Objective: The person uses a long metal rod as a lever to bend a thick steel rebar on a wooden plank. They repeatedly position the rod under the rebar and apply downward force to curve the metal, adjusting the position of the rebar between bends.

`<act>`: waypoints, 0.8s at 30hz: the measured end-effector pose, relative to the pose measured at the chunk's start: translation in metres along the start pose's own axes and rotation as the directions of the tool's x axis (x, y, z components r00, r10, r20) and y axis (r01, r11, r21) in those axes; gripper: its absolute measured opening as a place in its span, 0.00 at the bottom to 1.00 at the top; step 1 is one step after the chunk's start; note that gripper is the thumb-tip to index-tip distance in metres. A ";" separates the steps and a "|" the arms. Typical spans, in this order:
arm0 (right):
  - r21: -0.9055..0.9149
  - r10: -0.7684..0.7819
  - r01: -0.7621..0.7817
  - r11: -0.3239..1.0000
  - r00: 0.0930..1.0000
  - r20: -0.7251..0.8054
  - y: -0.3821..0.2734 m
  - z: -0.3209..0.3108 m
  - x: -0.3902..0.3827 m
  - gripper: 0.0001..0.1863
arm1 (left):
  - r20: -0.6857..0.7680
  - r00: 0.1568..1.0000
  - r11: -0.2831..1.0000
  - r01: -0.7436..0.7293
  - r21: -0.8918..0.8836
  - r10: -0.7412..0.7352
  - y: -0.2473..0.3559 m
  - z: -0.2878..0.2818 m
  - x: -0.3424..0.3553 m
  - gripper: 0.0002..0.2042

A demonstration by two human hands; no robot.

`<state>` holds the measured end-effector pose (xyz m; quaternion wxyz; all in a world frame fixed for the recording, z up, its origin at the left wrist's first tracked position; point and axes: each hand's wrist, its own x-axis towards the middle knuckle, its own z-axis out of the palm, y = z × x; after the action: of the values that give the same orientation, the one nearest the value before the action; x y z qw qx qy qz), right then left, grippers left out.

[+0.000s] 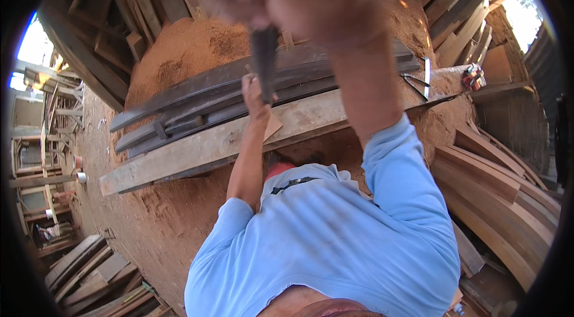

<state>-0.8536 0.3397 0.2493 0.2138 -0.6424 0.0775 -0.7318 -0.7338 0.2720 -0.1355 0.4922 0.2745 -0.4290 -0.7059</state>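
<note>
My right hand point(293, 0) is raised close in front of me, smeared by motion. Its fingers wrap round a dark, bar-like tool point(263, 63) that points down toward my left hand; its exact kind is unclear. My left hand point(253, 94) is closed over the work, with a thin tip showing above its fingers. What it grips is mostly hidden. Beneath lies a long pale wooden beam point(215, 143), with dark planks point(197, 93) alongside on the far side. A small flat piece of wood point(273, 127) rests on the beam beside my left wrist.
A dark-armed measuring tool with a pale blade point(426, 78) lies at the right end of the planks, near a red tool point(473, 78). Sawdust point(179, 54) is heaped behind. Stacked boards point(496, 191) stand right, more timber point(95, 275) lower left.
</note>
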 end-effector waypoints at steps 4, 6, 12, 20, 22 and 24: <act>-0.153 0.145 -0.152 0.977 0.988 -0.053 -0.058 -0.038 -0.006 0.20 | 0.131 0.985 0.992 0.119 -0.035 -0.114 -0.006 0.069 -0.002 0.09; -0.167 0.238 -0.241 0.956 0.970 -0.041 -0.079 -0.057 -0.010 0.21 | 0.168 0.959 0.974 0.228 0.011 -0.226 -0.014 0.078 -0.007 0.09; -0.254 0.415 -0.406 0.878 0.910 -0.021 -0.126 -0.091 -0.024 0.26 | 0.223 0.965 0.497 -0.129 0.858 -0.134 -0.054 0.039 -0.006 0.09; -0.284 0.210 -0.297 0.912 0.931 -0.298 -0.131 -0.100 -0.049 0.28 | 0.204 0.889 0.003 -0.222 0.975 -0.410 -0.126 0.003 -0.042 0.14; -0.344 0.161 -0.289 0.893 0.921 -0.355 -0.130 -0.102 -0.048 0.28 | 0.160 0.873 -0.039 -0.199 0.979 -0.461 -0.135 -0.002 -0.047 0.16; -0.536 0.026 -0.307 0.786 0.883 -0.468 -0.126 -0.092 -0.039 0.32 | 0.103 0.842 -0.080 -0.170 0.982 -0.530 -0.137 -0.006 -0.048 0.18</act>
<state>-0.9665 0.4538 0.2479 0.0435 -0.4861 0.4073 -0.7720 -0.7750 0.3352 -0.2602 -0.0905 0.4184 -0.8612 -0.2742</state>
